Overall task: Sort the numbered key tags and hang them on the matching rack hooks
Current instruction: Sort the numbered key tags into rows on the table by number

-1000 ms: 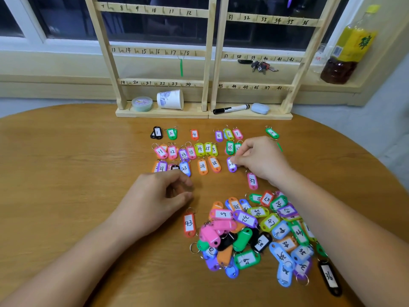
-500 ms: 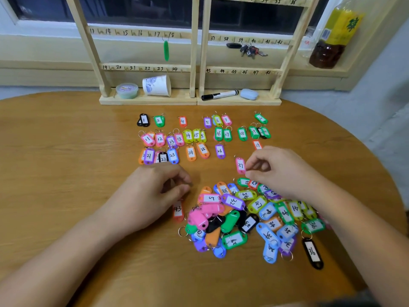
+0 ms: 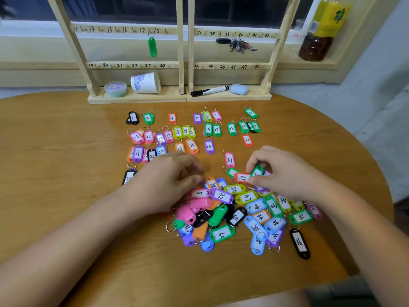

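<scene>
Wooden table (image 3: 66, 196); rack (image 3: 182, 63) against window (image 3: 132, 9); right hand (image 3: 285, 173) pinches green tag (image 3: 256, 171).

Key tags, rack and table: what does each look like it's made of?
Key tags: glossy coloured plastic, judging by the highlights, with white paper-like labels and thin metal rings. Rack: pale bare wood, matte, numbers handwritten straight onto it. Table: brown wood grain with a soft sheen; solid wood, veneer or laminate, I cannot tell.
</scene>
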The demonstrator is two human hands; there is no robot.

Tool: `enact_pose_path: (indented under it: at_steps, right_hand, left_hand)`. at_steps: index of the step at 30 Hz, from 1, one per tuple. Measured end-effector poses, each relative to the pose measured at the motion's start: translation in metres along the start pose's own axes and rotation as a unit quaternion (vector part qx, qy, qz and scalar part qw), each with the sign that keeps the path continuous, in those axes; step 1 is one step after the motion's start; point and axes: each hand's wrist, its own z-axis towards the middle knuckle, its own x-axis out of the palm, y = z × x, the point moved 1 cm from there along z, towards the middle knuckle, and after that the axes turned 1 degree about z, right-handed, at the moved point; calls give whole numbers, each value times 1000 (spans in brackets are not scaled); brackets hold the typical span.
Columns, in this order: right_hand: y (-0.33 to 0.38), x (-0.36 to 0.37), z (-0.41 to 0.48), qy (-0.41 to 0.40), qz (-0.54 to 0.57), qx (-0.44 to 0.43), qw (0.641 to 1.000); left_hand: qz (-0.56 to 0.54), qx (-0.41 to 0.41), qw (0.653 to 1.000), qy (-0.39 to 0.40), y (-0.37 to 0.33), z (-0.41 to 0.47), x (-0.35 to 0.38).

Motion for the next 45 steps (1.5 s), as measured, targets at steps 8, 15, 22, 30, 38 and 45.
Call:
enact_pose_path:
  at_steps: [8,15,22,30,38,45]
  right_hand:
    - [-4,-3,-5,2,163,33,986]
    - [-8,2,-6,-37,393,60,917]
    - [-5,6,-3,-46,419,49,906]
    - [-22,-5,10,-92,435,82,892]
    - [-36,-2,23,-87,495,136,854]
    - [-39,-4,21,-88,513,132,844]
  left_hand:
    - [-35,18,999,16,-27,37,9]
    - [-191,-5,981,23,-47,52,18]
    - [-248,-42,967,-36,-47,68,19]
    - [-168,-50,984,6,-36,99,17]
    - [-83,-58,994,29,-30,116,23]
    - [-38,-36,998,22,-29,116,28]
